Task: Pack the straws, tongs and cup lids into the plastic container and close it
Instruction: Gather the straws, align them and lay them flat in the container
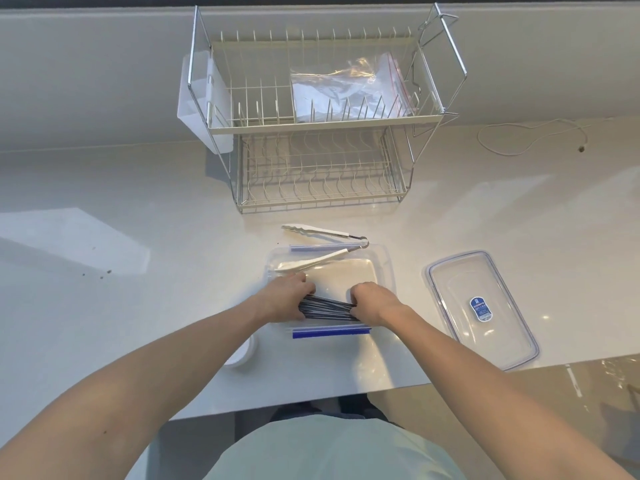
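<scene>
A clear plastic container (377, 268) with blue clips stands open on the white counter in front of me. A bundle of dark straws (327, 309) lies across its near part. My left hand (285, 297) grips the bundle's left end and my right hand (375, 303) grips its right end. White tongs (325, 245) lie spread open across the container's far rim, one arm reaching inside. The container's clear lid (481, 306), with a blue label, lies flat to the right. A white stack, maybe the cup lids (242, 355), peeks out under my left forearm.
A two-tier wire dish rack (311, 133) stands behind the container, with a crumpled clear bag (349, 88) on its upper shelf and a white caddy (201, 102) on its left side. A thin white cord (519, 136) lies at the back right. The counter edge runs near my body.
</scene>
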`<state>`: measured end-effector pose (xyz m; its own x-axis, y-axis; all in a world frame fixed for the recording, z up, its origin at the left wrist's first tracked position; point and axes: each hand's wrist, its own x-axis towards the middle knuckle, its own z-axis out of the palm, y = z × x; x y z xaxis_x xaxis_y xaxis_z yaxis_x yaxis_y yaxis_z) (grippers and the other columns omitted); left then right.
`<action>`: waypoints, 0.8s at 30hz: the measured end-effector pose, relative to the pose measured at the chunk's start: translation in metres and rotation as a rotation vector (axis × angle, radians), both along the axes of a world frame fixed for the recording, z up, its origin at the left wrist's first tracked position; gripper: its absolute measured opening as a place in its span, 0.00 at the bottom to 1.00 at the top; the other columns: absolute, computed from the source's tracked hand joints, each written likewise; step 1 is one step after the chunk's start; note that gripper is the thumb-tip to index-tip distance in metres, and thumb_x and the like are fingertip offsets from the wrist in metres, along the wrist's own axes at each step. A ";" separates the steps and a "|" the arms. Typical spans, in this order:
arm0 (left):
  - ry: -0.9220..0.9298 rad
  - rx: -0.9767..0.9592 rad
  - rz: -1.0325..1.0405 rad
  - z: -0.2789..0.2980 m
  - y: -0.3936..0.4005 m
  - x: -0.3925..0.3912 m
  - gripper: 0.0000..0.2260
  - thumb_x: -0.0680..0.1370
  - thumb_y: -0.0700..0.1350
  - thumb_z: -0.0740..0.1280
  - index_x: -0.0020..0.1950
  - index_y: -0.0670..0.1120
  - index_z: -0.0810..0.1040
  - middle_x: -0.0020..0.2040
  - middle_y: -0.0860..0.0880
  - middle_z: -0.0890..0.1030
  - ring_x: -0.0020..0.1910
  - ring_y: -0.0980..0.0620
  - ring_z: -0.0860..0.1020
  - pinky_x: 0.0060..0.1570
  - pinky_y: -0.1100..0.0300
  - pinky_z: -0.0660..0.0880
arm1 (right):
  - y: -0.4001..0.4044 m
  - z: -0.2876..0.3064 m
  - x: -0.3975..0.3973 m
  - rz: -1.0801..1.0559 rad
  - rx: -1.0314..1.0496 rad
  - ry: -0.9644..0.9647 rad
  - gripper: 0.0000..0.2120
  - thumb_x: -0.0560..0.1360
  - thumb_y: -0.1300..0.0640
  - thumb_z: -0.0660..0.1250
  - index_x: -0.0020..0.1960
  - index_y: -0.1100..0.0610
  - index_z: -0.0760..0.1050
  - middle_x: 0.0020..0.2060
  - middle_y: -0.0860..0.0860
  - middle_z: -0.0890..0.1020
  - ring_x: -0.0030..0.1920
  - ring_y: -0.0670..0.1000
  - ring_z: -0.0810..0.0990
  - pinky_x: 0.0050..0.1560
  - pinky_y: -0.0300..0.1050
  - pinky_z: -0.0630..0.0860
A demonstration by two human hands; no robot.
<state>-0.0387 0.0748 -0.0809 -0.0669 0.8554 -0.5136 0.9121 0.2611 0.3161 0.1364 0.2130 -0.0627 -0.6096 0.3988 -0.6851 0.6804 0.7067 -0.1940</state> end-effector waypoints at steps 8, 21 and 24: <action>-0.014 -0.058 -0.004 0.008 -0.002 0.006 0.20 0.74 0.54 0.70 0.62 0.48 0.76 0.56 0.47 0.78 0.53 0.46 0.78 0.51 0.53 0.76 | -0.001 0.009 0.000 0.027 0.022 0.042 0.04 0.76 0.63 0.63 0.48 0.57 0.75 0.50 0.56 0.77 0.47 0.59 0.77 0.44 0.47 0.71; 0.010 -0.047 -0.010 0.042 0.009 -0.005 0.19 0.79 0.54 0.66 0.67 0.46 0.76 0.61 0.47 0.82 0.60 0.44 0.79 0.57 0.51 0.77 | 0.030 0.052 -0.040 -0.010 0.484 0.513 0.18 0.76 0.51 0.70 0.61 0.60 0.74 0.54 0.57 0.78 0.53 0.59 0.76 0.49 0.51 0.74; -0.010 0.109 0.095 0.058 0.019 -0.008 0.16 0.80 0.52 0.65 0.66 0.49 0.77 0.58 0.50 0.83 0.57 0.46 0.80 0.52 0.55 0.74 | 0.037 0.040 -0.049 0.035 0.371 0.391 0.30 0.75 0.47 0.72 0.70 0.60 0.67 0.63 0.58 0.75 0.62 0.60 0.74 0.62 0.55 0.71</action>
